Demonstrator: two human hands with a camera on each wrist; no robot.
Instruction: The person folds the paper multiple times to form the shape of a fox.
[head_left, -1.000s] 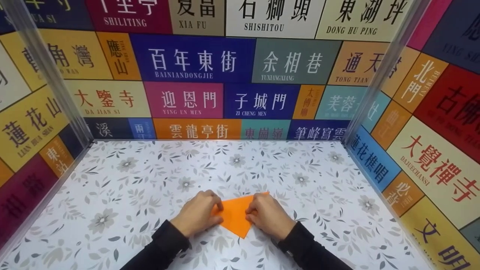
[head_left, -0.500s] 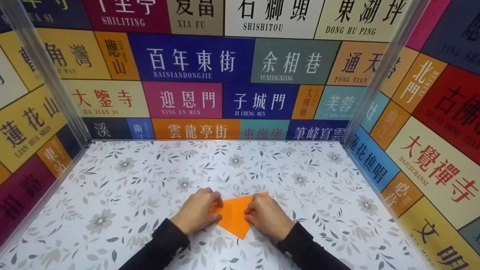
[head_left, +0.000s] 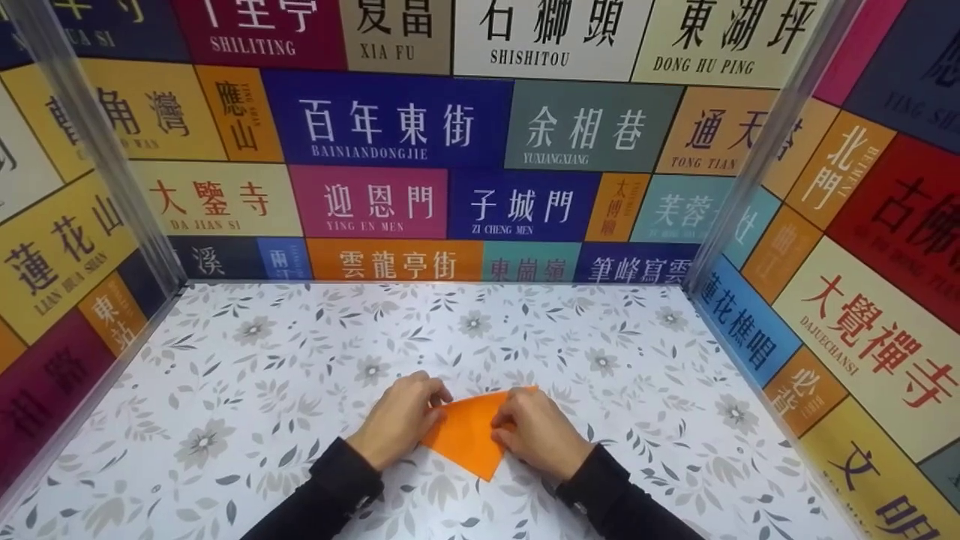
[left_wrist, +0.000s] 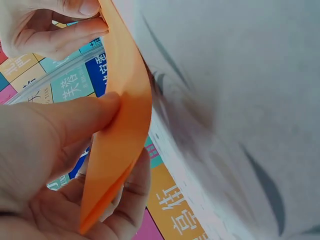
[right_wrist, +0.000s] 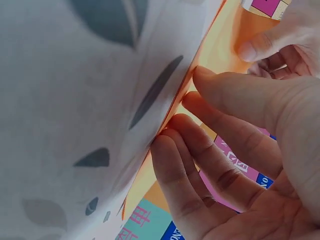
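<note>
A folded sheet of orange paper (head_left: 465,436) lies low over the table between both hands, one corner toward the person. My left hand (head_left: 401,420) pinches its left side; in the left wrist view the thumb (left_wrist: 95,111) presses the paper's face while the fingers (left_wrist: 132,195) curl behind it. The paper (left_wrist: 131,85) bows there, and its layers part slightly at the near end. On the right side, my right hand (head_left: 541,433) holds the paper between thumb and bent fingers, the fingertips (right_wrist: 167,145) right at its lower edge near the tabletop. A far corner sticks out past the right knuckles.
The table (head_left: 300,345) wears a white cover with grey flowers and leaves. Panels with coloured name signs (head_left: 386,116) wall it in at the back and both sides. Clear strips (head_left: 739,180) run down the corners.
My left hand has shifted slightly up and back along the paper's left side, so more of its left part shows. The right hand stays in place.
</note>
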